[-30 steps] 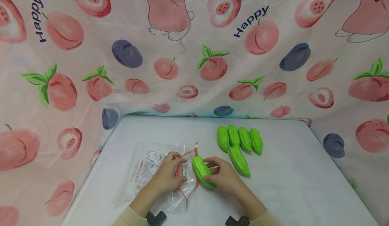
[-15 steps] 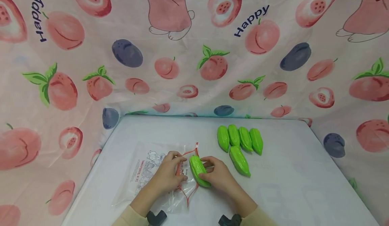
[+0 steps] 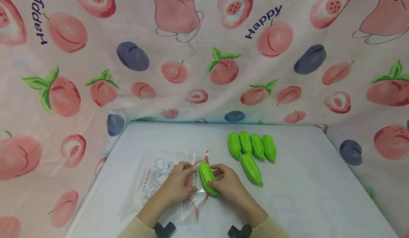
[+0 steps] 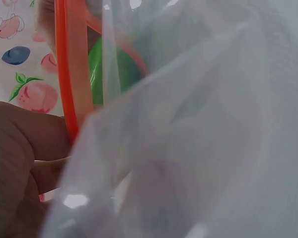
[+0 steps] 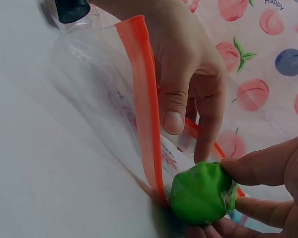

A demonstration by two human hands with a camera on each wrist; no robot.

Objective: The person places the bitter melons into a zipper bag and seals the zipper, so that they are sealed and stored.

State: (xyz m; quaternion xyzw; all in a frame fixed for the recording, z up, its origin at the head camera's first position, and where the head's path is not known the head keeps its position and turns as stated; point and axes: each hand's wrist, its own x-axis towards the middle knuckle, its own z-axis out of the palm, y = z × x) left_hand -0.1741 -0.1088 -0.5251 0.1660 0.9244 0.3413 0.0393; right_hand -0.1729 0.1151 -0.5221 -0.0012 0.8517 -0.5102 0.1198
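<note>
A clear zip bag (image 3: 148, 181) with a red zip strip and printed drawings lies left of the table's middle, its mouth spread toward the right. My left hand (image 3: 177, 181) reaches over the bag into its mouth, thumb and fingers apart; in the right wrist view the left hand (image 5: 184, 69) shows between the two red strips (image 5: 146, 99). My right hand (image 3: 227, 179) grips a green, ridged, elongated vegetable-like piece (image 3: 206, 177) between thumb and fingers. Its end is right at the bag's mouth, overlapping the red zip; in the left wrist view the green piece (image 4: 109, 69) shows through the plastic.
Several more green ridged pieces lie at the back right: a row (image 3: 246, 144) and a single one (image 3: 251, 169) in front of it. A fruit-patterned cloth (image 3: 198, 53) stands behind the white table (image 3: 303, 188). Black wrist mounts (image 3: 164, 230) sit at the sleeves.
My right hand has moved slightly left with the green ridged piece, bringing it over the bag's mouth. The left hand and the bag have stayed nearly still.
</note>
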